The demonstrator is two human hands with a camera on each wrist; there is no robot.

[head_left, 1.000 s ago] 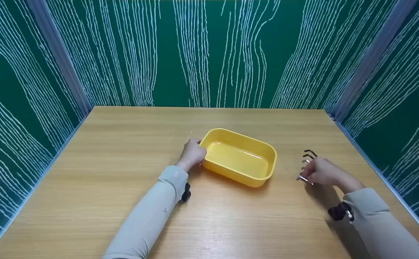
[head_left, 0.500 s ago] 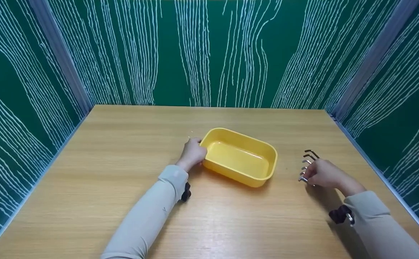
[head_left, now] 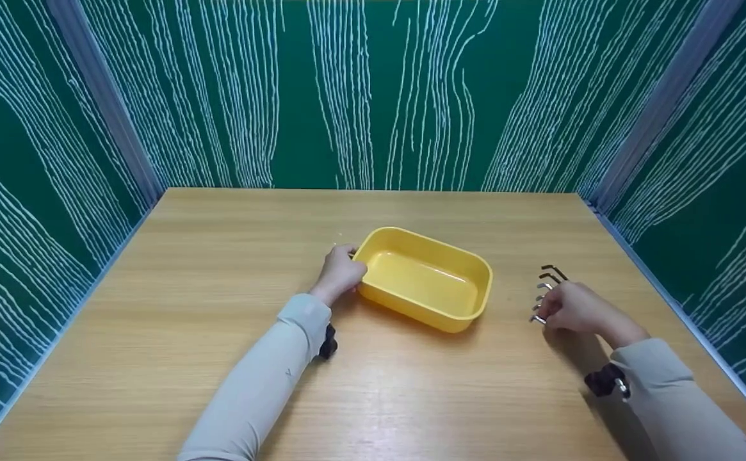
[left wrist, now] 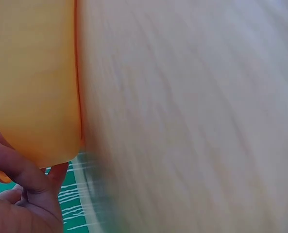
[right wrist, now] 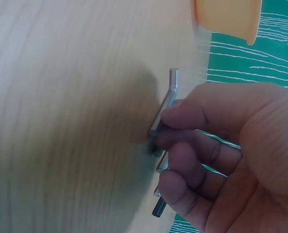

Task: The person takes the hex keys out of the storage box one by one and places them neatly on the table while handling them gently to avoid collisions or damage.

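A yellow plastic box [head_left: 421, 285] with rounded corners stands at the middle of the table, turned slightly askew, with nothing inside. My left hand [head_left: 340, 274] grips its left end, thumb at the rim. In the left wrist view the box's side wall [left wrist: 34, 87] rises beside the fingers. To the right of the box, several bent hex keys [head_left: 553, 276] lie in a row running away from me, the far ones dark, the nearer ones silvery. My right hand [head_left: 574, 308] pinches the nearest hex key [right wrist: 163, 111] between thumb and finger, low over the table; its palm hides parts of the others.
The light wooden table [head_left: 219, 282] is enclosed by green walls [head_left: 296, 115] with white wavy lines and grey corner posts [head_left: 107, 96]. Dark wrist devices [head_left: 603, 380] sit at both sleeve cuffs.
The nearest hex key has shifted slightly in my right fingers, and less of it shows beyond the thumb. The left hand and the box stay nearly still.
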